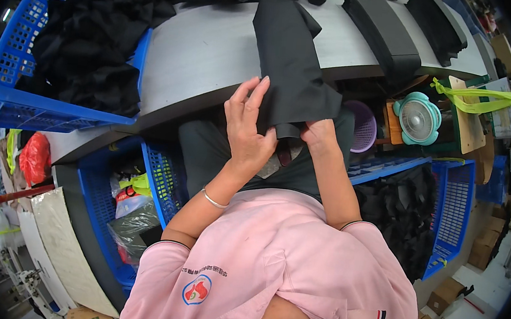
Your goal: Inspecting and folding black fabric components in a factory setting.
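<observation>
A long piece of black cloth lies over the table's front edge, and its near end hangs above my lap. My left hand is at the cloth's left side, with the fingers stretched upward and apart and the thumb close to the near end. At the lower right corner my right hand has hold of the cloth; most of its fingers are hidden under the fabric. A folded edge of the cloth shows between my hands.
On the grey table are stacks of black cloth pieces at right. A blue crate heaped with black fabric stands at left. More blue crates flank my lap. A purple bin and a small teal fan are at right.
</observation>
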Motion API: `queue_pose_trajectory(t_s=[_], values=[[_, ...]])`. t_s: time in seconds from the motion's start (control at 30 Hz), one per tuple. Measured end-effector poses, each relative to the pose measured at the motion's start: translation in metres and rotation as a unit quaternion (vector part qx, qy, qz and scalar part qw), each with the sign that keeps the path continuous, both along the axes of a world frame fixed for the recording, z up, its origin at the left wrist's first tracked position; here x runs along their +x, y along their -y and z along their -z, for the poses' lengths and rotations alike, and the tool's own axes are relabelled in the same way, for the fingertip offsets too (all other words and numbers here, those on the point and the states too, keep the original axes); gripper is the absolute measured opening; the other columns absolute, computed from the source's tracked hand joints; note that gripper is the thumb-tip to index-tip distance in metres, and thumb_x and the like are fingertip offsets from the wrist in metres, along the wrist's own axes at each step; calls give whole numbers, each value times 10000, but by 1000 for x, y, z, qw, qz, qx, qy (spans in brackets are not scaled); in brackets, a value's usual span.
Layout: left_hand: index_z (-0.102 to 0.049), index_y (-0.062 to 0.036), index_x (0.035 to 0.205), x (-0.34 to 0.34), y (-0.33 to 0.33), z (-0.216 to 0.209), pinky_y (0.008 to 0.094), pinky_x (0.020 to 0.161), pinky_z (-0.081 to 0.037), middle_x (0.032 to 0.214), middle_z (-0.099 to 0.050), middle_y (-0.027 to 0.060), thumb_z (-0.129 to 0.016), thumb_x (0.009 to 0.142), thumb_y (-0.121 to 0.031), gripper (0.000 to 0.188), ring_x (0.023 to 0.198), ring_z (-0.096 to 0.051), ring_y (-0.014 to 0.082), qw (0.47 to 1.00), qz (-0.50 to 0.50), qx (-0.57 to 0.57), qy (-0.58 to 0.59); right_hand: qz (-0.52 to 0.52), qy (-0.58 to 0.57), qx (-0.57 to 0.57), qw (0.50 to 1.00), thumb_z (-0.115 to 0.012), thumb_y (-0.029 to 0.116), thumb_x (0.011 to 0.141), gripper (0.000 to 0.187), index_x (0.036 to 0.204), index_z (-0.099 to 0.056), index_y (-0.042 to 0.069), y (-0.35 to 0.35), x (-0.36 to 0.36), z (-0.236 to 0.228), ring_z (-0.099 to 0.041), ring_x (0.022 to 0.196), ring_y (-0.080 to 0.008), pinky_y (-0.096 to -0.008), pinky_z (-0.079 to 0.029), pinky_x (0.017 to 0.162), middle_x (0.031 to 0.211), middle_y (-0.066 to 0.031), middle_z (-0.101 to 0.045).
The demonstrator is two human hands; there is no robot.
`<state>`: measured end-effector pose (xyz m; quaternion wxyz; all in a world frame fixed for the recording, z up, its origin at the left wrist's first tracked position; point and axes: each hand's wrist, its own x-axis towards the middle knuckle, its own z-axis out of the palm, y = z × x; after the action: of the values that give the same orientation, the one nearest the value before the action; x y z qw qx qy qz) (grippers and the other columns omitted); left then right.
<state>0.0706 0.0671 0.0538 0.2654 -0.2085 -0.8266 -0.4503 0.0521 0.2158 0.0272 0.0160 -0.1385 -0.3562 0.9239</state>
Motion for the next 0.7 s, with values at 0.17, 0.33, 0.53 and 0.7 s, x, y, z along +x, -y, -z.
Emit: queue_pose_trajectory(t_s=[0.17,0.33,0.53,0.7], values=[[-668,-76,1259,7,-13,-7,195,608,-441,1219,-565,41,-582,648,245,696,752,-502,72,982,29,164,93,7,-12,-8,1000,-653,223,964,400,1297,-564,20,-2,10,-1,-651,1062,-229,-398,-561,918,1216,-111,-643],[-694,-77,1222,18,-15,-11,203,625,-454,1194,-582,33,-603,664,231,643,763,-513,75,982,39,172,63,7,-37,-15,999,-655,243,952,402,1277,-576,19,-6,20,3,-660,1041,-228,-394,-572,896,1190,-112,-655],[-687,-93,1235,29,-18,-9,216,622,-475,1176,-583,44,-645,663,212,650,789,-545,101,980,55,179,68,-31,-86,-65,994,-653,240,937,382,1244,-593,21,-9,24,18,-667,1015,-227,-374,-578,864,1162,-105,-664],[-674,-112,1260,33,-20,-6,228,627,-497,1175,-571,56,-656,645,215,697,832,-575,132,980,58,180,55,-100,-100,-117,983,-662,244,916,291,1129,-639,48,-4,19,25,-666,915,-215,-354,-580,776,1051,-88,-673]])
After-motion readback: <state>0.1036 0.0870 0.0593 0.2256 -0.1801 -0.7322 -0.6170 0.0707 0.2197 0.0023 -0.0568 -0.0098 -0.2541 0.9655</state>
